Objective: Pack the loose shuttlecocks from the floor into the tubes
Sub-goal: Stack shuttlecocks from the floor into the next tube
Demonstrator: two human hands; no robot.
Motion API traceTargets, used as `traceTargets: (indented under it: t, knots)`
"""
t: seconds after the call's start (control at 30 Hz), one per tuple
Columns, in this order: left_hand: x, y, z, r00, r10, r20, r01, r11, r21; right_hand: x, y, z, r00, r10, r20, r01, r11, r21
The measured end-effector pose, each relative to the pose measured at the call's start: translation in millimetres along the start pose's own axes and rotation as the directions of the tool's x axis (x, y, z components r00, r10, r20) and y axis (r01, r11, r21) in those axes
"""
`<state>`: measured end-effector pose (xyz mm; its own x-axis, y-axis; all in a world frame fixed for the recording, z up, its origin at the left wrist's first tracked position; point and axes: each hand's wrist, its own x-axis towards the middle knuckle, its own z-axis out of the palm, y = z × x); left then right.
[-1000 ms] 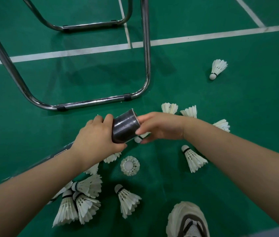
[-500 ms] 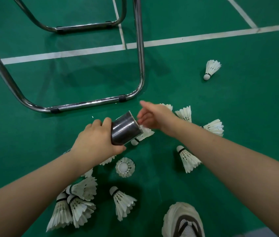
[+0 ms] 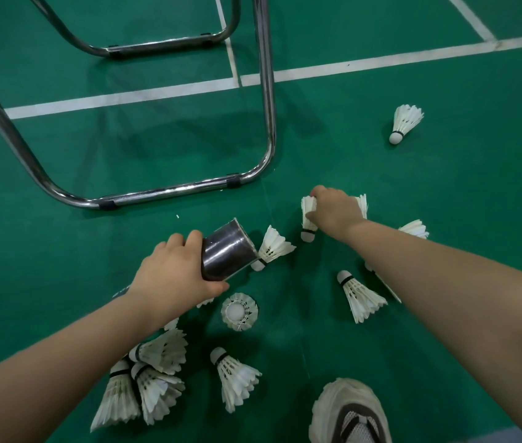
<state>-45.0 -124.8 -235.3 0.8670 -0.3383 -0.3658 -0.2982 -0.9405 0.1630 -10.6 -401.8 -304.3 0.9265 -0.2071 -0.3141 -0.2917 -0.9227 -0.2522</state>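
So the left hand (image 3: 173,276) is wrapped round the dark tube (image 3: 226,251), open end tipped up and to the right. The right hand (image 3: 336,212) is closed on a shuttlecock (image 3: 308,215) just right of that mouth, feathers pointing away, cork toward the person. The cork probably needs swinging left to line up with the tube. Plenty more lie loose on the floor (image 3: 445,219).

Our right hand (image 3: 336,212) has left the mouth of the dark tube (image 3: 226,251), where it was a second ago, and has reached further out across the floor. Its fingers now close around the feathers of a white shuttlecock (image 3: 308,215) lying there, cork pointing back toward us. With the hand gone, a second shuttlecock (image 3: 272,246) beside the tube's open end shows in full.
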Motion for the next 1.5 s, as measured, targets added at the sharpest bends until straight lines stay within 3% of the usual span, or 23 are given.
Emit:
traceTargets:
  t: [0.1,0.27,0.37,0.47,0.57,0.67,0.8,0.97,1.17,1.23,1.27,1.33,1.4,1.47,1.5]
  knots:
    - [-1,-1,-1,1.000,0.003,-0.004,-0.003,1.000,0.005,-7,-2,-6,1.000,0.023,-0.009,-0.020,0.967,0.253]
    - [-1,-3,-3,1.000,-0.005,-0.012,0.005,1.000,0.001,-37,-24,-30,0.960,0.153,-0.235,0.007,0.826,0.564]
    - [-1,-2,-4,1.000,0.002,-0.017,-0.002,1.000,0.002,-58,-46,-36,0.947,0.066,-0.314,0.133,0.810,0.571]
    - [-2,2,-6,0.999,0.023,-0.031,-0.023,1.000,0.013,-73,-69,-33,0.968,-0.022,-0.251,0.173,0.782,0.598]
    - [-4,3,-4,0.999,0.022,-0.040,-0.022,1.000,0.002,-76,-81,-36,0.993,-0.085,0.078,-0.001,0.670,0.742]
    - [-6,-2,-1,1.000,-0.001,-0.025,0.001,1.000,-0.016,-76,-83,-43,0.878,-0.284,0.385,-0.176,0.558,0.811]
    - [-9,-3,-2,1.000,0.009,-0.026,-0.010,1.000,-0.024,-78,-79,-46,0.726,-0.464,0.508,-0.160,0.605,0.780]
    - [-14,6,-4,0.998,0.053,-0.036,-0.054,0.998,-0.018,-79,-74,-46,0.492,-0.594,0.637,-0.265,0.595,0.759]
    - [-20,12,-3,0.993,0.113,-0.026,-0.113,0.993,0.025,-82,-84,-41,0.336,-0.623,0.706,-0.267,0.656,0.706]
    - [-21,12,-1,0.993,0.119,-0.019,-0.118,0.991,0.058,-83,-89,-34,0.362,-0.582,0.728,-0.270,0.682,0.680]
    - [-20,11,1,0.994,0.112,-0.016,-0.110,0.992,0.066,-84,-93,-29,0.417,-0.558,0.718,-0.274,0.676,0.684]
    - [-16,8,2,0.996,0.085,-0.018,-0.084,0.995,0.059,-85,-101,-18,0.568,-0.504,0.650,-0.299,0.610,0.734]
    - [-11,5,4,0.998,0.057,-0.018,-0.056,0.998,0.039,-83,-104,-12,0.720,-0.397,0.569,-0.374,0.469,0.801]
    - [-9,3,7,0.999,0.035,-0.004,-0.035,0.999,0.033,-75,-97,-10,0.865,-0.184,0.466,-0.391,0.333,0.858]
    - [-10,1,9,1.000,0.029,0.007,-0.029,0.999,0.038,-70,-90,-9,0.918,-0.051,0.393,-0.355,0.334,0.873]
